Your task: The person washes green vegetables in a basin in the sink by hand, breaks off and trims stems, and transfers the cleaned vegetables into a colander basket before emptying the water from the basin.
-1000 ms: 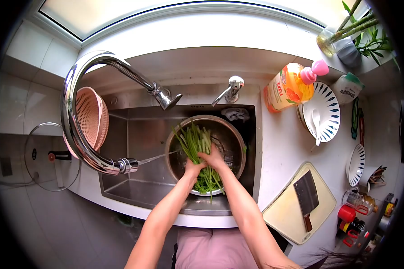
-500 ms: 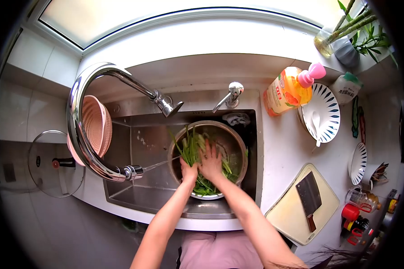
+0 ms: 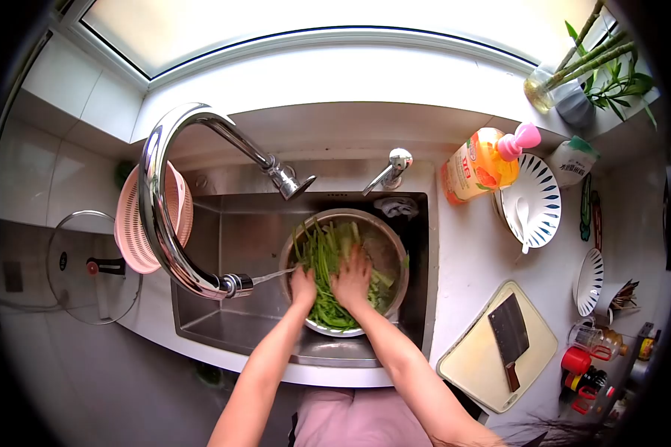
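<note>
A round metal basin [image 3: 401, 292] stands in the sink and holds long green leafy stalks [image 3: 324, 257]. My left hand [image 3: 303, 286] is at the basin's left side against the stalks; its fingers are partly hidden, so its grip cannot be made out. My right hand [image 3: 353, 279] lies over the greens with its fingers spread. From the curved chrome faucet [image 3: 153, 201] a thin stream of water runs toward the basin near my left hand.
Left of the sink [image 3: 235, 309] are a pink colander [image 3: 130, 227] and a glass lid [image 3: 71, 279]. To the right are an orange soap bottle [image 3: 470, 167], patterned dishes [image 3: 548, 197] and a cutting board [image 3: 466, 365] bearing a cleaver [image 3: 508, 328].
My left hand has shifted left, away from my right hand, which now sits slightly lower. The stalks have spread lower in the basin. The whole view has shifted slightly.
</note>
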Action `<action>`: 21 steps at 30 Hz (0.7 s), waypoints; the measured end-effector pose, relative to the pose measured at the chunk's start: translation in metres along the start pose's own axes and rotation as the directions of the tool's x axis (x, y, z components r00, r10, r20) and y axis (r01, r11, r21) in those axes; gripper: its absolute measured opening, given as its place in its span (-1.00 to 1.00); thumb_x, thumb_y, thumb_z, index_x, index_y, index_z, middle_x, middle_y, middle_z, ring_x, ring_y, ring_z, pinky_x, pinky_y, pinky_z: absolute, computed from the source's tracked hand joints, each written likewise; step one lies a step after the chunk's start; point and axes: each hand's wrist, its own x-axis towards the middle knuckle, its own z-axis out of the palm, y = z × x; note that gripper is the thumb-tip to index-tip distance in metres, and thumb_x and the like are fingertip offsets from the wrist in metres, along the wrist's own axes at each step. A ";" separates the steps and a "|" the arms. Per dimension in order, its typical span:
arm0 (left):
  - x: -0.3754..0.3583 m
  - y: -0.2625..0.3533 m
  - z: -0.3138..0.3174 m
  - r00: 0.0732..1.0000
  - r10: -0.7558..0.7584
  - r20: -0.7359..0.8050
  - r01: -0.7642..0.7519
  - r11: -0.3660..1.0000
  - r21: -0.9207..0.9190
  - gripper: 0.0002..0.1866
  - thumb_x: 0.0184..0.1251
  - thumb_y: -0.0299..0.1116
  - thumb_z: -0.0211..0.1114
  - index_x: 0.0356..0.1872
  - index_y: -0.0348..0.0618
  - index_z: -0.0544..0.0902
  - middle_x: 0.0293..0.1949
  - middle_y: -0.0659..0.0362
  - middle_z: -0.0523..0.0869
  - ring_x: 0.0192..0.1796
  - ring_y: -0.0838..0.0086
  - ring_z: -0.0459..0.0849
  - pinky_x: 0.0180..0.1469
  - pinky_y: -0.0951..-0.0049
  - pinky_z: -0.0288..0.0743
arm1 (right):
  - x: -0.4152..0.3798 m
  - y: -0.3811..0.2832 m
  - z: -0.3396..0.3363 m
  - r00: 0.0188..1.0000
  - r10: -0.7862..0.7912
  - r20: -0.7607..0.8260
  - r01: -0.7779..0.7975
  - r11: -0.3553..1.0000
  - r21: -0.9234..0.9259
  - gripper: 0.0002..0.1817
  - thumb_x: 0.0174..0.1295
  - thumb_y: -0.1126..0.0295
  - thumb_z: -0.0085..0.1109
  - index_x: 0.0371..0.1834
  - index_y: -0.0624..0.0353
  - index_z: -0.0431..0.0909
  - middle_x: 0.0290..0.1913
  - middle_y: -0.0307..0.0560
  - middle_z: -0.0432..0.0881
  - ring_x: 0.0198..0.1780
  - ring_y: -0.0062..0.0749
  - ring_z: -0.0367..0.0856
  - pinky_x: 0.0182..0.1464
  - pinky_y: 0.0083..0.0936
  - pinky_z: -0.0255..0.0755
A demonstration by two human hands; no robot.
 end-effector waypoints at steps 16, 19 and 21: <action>-0.014 0.039 -0.021 0.856 -0.101 0.507 0.499 0.417 -0.760 -0.43 0.18 -0.32 0.41 0.20 -0.21 0.41 0.07 0.10 0.59 0.07 0.34 0.57 0.05 0.35 0.49 | 0.041 0.017 -0.007 0.950 -0.046 0.310 -0.303 0.117 0.946 -0.35 0.16 0.14 0.30 0.26 0.21 0.34 0.04 0.03 0.58 0.05 -0.39 0.53 0.08 -0.49 0.39; -0.018 0.053 -0.046 0.895 -0.065 0.440 0.414 0.484 -0.771 -0.55 0.20 -0.45 0.37 0.10 -0.26 0.45 -0.06 0.13 0.64 -0.08 0.42 0.63 -0.05 0.43 0.53 | 0.044 0.037 -0.030 0.960 -0.020 0.279 -0.248 0.404 0.881 -0.44 0.23 0.20 0.20 0.25 0.20 0.35 0.03 0.02 0.62 0.00 -0.33 0.60 0.06 -0.44 0.42; -0.008 0.037 -0.060 0.919 -0.032 0.393 0.334 0.594 -0.732 -0.58 0.20 -0.55 0.29 0.10 -0.28 0.45 -0.07 0.10 0.64 -0.09 0.41 0.61 -0.06 0.42 0.52 | 0.046 0.043 -0.060 0.961 -0.030 0.275 -0.160 0.751 0.641 -0.45 0.22 0.31 0.11 0.30 0.19 0.29 0.05 0.14 0.60 0.08 -0.04 0.58 0.12 -0.32 0.40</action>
